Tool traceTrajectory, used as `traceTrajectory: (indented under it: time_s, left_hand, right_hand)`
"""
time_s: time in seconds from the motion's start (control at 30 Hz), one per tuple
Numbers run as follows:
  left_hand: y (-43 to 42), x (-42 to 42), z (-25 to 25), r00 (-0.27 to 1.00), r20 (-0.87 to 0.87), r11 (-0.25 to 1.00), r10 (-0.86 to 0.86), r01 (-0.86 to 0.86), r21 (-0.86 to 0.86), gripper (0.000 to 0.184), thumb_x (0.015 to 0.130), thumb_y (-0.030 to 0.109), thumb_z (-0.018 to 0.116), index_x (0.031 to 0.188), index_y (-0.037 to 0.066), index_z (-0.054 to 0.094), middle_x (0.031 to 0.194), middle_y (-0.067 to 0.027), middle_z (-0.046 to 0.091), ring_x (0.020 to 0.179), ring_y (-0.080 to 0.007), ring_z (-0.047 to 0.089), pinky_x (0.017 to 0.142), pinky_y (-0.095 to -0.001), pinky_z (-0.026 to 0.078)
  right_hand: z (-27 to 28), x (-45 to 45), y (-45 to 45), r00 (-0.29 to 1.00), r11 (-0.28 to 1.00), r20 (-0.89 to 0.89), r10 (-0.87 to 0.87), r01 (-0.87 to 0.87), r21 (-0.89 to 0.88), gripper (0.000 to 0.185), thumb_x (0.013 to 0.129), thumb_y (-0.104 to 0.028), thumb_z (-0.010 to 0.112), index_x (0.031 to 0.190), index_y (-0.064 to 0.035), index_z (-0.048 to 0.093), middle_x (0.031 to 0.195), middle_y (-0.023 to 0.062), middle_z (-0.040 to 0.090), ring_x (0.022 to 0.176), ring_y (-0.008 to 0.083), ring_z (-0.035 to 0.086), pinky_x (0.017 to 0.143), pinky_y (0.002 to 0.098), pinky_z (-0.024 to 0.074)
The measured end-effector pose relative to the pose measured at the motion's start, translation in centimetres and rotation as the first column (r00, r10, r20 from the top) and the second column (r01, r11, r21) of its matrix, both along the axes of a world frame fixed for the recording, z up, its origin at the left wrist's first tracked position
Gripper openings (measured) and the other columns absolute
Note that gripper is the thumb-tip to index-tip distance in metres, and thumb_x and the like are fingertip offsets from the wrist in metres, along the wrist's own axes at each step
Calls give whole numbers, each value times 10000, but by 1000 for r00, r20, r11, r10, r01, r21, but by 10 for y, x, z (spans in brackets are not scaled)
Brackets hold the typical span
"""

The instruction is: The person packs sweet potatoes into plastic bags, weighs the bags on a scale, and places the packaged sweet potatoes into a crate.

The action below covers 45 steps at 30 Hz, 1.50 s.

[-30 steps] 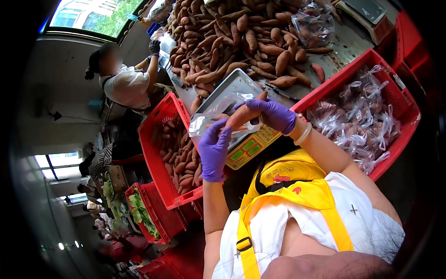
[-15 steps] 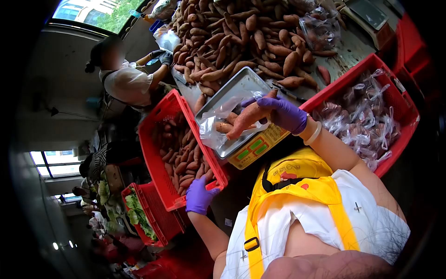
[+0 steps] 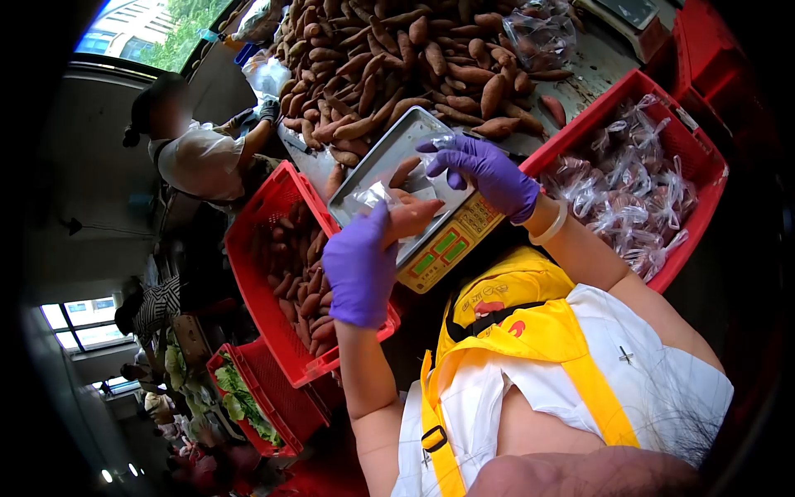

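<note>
In the head view my left hand (image 3: 361,263), purple-gloved, is closed round a sweet potato (image 3: 411,219) beside a clear plastic bag (image 3: 374,195). My right hand (image 3: 484,171), gloved alike, pinches the bag's other edge above the tray. More sweet potatoes show in and behind the bag. Beneath both hands is a scale with a metal tray (image 3: 354,176) and a yellow front panel (image 3: 448,248) with green displays. Left of the scale stands a red crate (image 3: 255,316) of loose sweet potatoes.
A large pile of sweet potatoes (image 3: 397,62) covers the table's back. At the right, a red crate (image 3: 704,199) holds bagged sweet potatoes. Another scale (image 3: 633,16) stands at the back right. A person (image 3: 199,161) works at the left; a crate of green leaves (image 3: 240,402) stands below.
My left hand has moved from the left crate's edge up to the bag, now with a sweet potato in it. My right hand has let go of its sweet potato and holds the bag's edge.
</note>
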<state>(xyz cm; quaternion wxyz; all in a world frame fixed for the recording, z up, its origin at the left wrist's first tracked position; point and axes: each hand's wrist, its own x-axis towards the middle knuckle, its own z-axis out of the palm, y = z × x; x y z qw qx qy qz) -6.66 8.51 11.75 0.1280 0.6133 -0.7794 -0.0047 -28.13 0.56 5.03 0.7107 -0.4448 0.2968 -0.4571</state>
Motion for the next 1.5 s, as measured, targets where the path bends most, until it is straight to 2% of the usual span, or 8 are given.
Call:
traceTrajectory:
  time_s: [0.23, 0.3, 0.47, 0.73, 0.9, 1.23, 1.43, 1.5]
  left_hand:
    - [-87, -2, -101, 969, -242, 985, -38, 77, 155, 340, 794, 307, 682, 1074, 118, 649, 933, -141, 682, 856, -330, 658, 751, -420, 504]
    - [-89, 20, -123, 973, 214, 990, 86, -109, 94, 249, 771, 216, 680, 957, 50, 679, 940, -186, 684, 883, -352, 653, 757, -395, 502]
    - [-40, 66, -77, 937, 327, 975, 124, -176, 133, 296, 739, 246, 697, 945, 34, 678, 895, -172, 645, 917, -338, 619, 796, -410, 486]
    - [47, 65, -28, 763, -622, 950, 175, -296, -96, 362, 854, 38, 668, 1212, 10, 623, 1097, -137, 639, 982, -211, 623, 878, -317, 488]
    - [73, 61, -36, 670, -703, 908, 239, -411, -83, 352, 897, 65, 633, 1234, -28, 594, 1153, -163, 645, 1054, -226, 621, 909, -318, 476]
    - [61, 29, -41, 900, -348, 855, 261, -383, -349, 638, 830, 276, 729, 1358, 11, 489, 1317, -172, 552, 1184, -316, 518, 1025, -407, 364]
    - [-29, -10, -86, 961, 2, 903, 275, -258, -342, 1151, 652, 535, 769, 1539, 152, 143, 1564, -204, 144, 1432, -422, 137, 1113, -555, 154]
    - [-54, 4, -95, 920, -4, 879, 391, -375, -296, 791, 852, 329, 587, 1520, 130, 215, 1497, -215, 288, 1401, -386, 236, 1092, -566, 188]
  right_hand:
    - [6, 3, 17, 985, 992, 125, 123, -126, 15, 271, 942, -158, 578, 1157, -5, 637, 1078, 38, 652, 743, 53, 564, 710, 194, 456]
    - [6, -3, 12, 981, 996, 175, 88, -84, -25, 272, 947, -155, 565, 1165, -5, 626, 1117, 46, 633, 797, 69, 577, 756, 202, 460]
    - [-11, -2, 13, 998, 993, 36, 43, -38, -113, 340, 969, -187, 555, 1264, -18, 554, 1070, 33, 639, 941, 91, 593, 887, 235, 457]
    - [-20, -34, 19, 928, 929, -259, -269, 179, -324, 457, 939, -354, 611, 1266, -40, 548, 1182, 69, 619, 1086, 143, 567, 963, 269, 430]
    - [0, -40, 30, 930, 899, -177, -323, 242, -365, 459, 918, -325, 647, 1254, -28, 548, 1129, 61, 619, 1066, 121, 565, 944, 251, 436]
    - [-3, -19, 36, 929, 894, -200, -311, 215, -392, 655, 855, -443, 687, 1320, -28, 488, 1136, 83, 597, 1068, 152, 553, 961, 289, 428]
    - [28, 56, 5, 492, 405, -347, -798, 10, -914, 1063, 709, -653, 688, 1455, -9, 290, 1285, 227, 506, 1158, 368, 508, 1006, 443, 374]
    - [7, 76, -21, 396, 372, -353, -848, -30, -928, 975, 737, -539, 735, 1445, -16, 316, 1261, 224, 525, 1117, 375, 527, 967, 453, 393]
